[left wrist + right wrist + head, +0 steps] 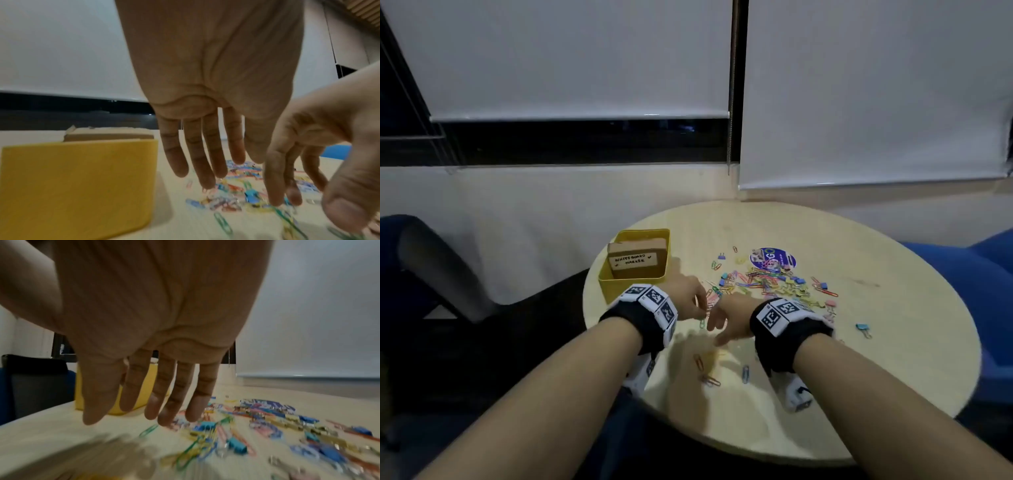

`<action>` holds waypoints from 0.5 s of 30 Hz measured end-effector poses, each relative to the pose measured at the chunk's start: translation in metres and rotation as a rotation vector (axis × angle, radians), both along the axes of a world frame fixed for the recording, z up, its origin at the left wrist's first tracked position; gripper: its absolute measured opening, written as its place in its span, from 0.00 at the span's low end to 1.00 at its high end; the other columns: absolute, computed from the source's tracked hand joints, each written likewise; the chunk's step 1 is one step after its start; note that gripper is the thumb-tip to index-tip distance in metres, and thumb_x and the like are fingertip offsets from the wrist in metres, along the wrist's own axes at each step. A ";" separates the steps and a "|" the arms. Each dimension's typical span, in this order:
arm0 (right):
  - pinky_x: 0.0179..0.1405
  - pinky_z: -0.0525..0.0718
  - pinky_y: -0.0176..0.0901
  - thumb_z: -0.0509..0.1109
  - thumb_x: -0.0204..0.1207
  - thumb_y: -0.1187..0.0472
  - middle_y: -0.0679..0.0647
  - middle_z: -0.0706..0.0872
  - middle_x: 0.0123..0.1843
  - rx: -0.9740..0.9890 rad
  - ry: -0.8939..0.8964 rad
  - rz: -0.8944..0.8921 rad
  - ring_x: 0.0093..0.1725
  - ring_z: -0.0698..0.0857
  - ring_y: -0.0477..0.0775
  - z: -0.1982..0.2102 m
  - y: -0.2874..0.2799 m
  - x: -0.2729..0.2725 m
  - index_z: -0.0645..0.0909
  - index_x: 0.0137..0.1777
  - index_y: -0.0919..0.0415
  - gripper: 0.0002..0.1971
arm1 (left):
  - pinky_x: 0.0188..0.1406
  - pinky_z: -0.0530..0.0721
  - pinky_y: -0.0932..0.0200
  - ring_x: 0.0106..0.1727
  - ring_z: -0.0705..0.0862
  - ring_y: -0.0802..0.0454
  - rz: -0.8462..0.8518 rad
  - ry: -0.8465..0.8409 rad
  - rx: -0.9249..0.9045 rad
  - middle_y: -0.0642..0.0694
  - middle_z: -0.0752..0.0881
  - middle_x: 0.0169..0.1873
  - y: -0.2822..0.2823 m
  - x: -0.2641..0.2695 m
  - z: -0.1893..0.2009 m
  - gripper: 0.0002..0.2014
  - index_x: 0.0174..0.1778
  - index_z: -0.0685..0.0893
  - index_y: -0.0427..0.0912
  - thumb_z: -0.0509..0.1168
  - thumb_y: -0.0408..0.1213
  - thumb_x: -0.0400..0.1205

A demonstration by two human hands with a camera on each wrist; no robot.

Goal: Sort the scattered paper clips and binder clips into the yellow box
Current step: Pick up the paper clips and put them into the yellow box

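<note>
The box (634, 286) stands at the left edge of the round tabletop (859, 359), left of centre in the head view, with a labelled cardboard piece (637, 262) standing inside it. The heap of clips (767, 282) lies to its right at mid-frame, partly over a round sticker (773, 258). Both hands, left hand (685, 298) and right hand (729, 317), hover just below the heap, a few stray clips (709, 371) lying lower still.

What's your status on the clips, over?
Left hand and right hand open, holding nothing, over near edge of clip pile. Yellow box holds a cardboard box labelled "whiteboard marker". Path clear.
</note>
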State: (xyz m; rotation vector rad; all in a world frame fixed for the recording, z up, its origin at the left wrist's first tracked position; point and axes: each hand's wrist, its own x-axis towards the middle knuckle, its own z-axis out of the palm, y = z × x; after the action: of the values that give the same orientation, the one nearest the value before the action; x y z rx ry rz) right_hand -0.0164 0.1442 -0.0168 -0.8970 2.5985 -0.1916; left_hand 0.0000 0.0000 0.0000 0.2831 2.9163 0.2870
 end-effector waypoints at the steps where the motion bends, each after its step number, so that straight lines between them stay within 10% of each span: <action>1: 0.60 0.81 0.44 0.76 0.73 0.56 0.52 0.87 0.60 0.013 -0.021 -0.005 0.60 0.85 0.55 -0.005 -0.002 0.002 0.83 0.65 0.54 0.20 | 0.52 0.79 0.59 0.56 0.83 0.46 0.001 -0.052 -0.004 0.42 0.87 0.55 0.000 0.005 -0.005 0.14 0.59 0.87 0.42 0.70 0.40 0.79; 15: 0.51 0.83 0.45 0.82 0.64 0.53 0.53 0.88 0.55 0.074 -0.020 -0.114 0.54 0.87 0.56 -0.046 -0.011 -0.002 0.84 0.59 0.55 0.23 | 0.49 0.86 0.56 0.48 0.88 0.47 -0.043 -0.157 0.102 0.45 0.91 0.47 -0.006 0.024 -0.062 0.18 0.52 0.90 0.43 0.81 0.43 0.67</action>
State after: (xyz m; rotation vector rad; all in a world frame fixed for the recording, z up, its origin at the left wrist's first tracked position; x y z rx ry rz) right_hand -0.0184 0.1332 -0.0629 -0.7177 2.6212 -0.1332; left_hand 0.0242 -0.0063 -0.0623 0.3225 2.7418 0.4312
